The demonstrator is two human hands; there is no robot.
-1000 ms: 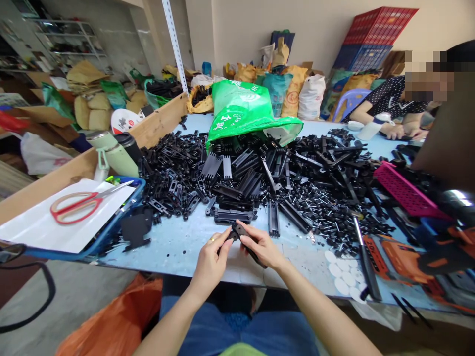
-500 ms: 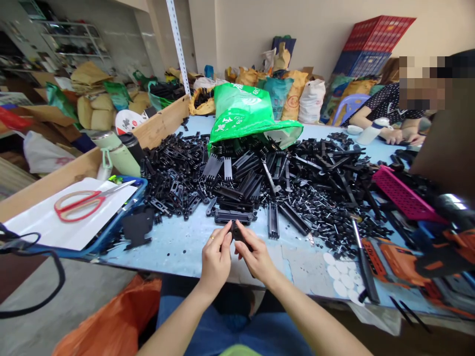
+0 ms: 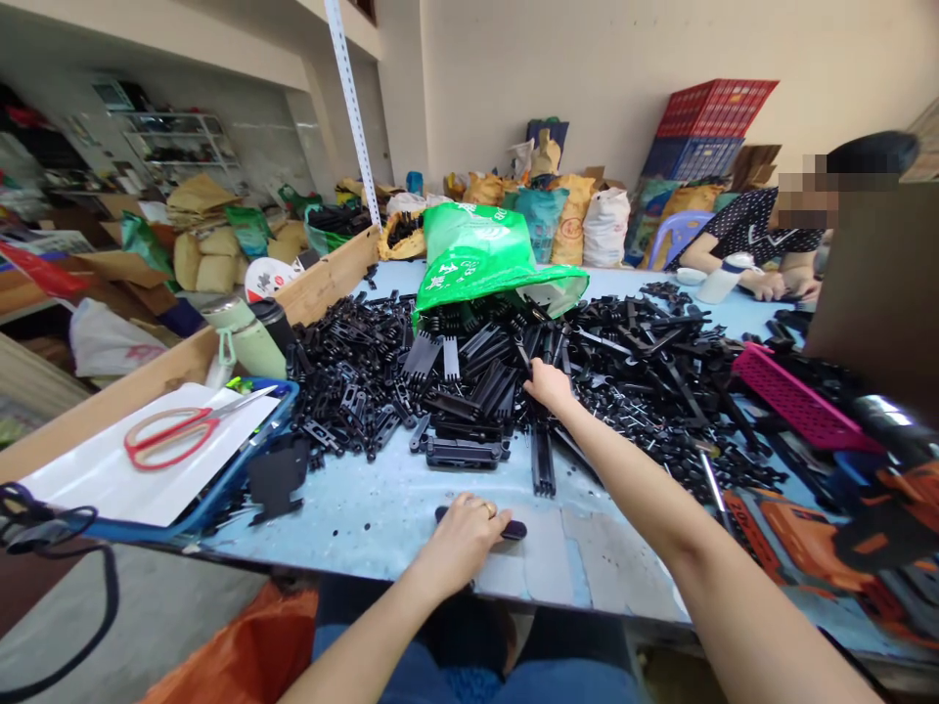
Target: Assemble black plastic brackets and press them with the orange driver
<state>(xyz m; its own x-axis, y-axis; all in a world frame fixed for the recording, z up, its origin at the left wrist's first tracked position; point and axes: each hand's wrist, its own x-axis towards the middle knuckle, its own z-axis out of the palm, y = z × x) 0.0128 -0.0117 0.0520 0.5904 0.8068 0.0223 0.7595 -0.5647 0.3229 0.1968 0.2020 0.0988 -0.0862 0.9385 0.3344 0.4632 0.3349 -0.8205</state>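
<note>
Near the front edge of the table, my left hand [image 3: 469, 533] is closed over a long black plastic part [image 3: 514, 530] with rounded ends, holding it down on the tabletop; its middle is hidden under the fingers. My right hand [image 3: 549, 384] reaches into the heap of black parts, fingers closed round the lower end of a metal wrench [image 3: 523, 354]. Between the hands lie a black ribbed part [image 3: 462, 452] and a channel-shaped black strip [image 3: 543, 460].
Behind my hands spreads a big heap of black parts [image 3: 352, 342], with a green bag [image 3: 476, 249] on it. Scissors [image 3: 172, 437] lie on white paper at left. At right are a pink basket [image 3: 799, 396] and an orange power tool [image 3: 792, 533]. A co-worker sits far right.
Both hands were together around a small black part. They have parted: my left hand lowered with a black part to the table, my right hand moved forward onto the wrench.
</note>
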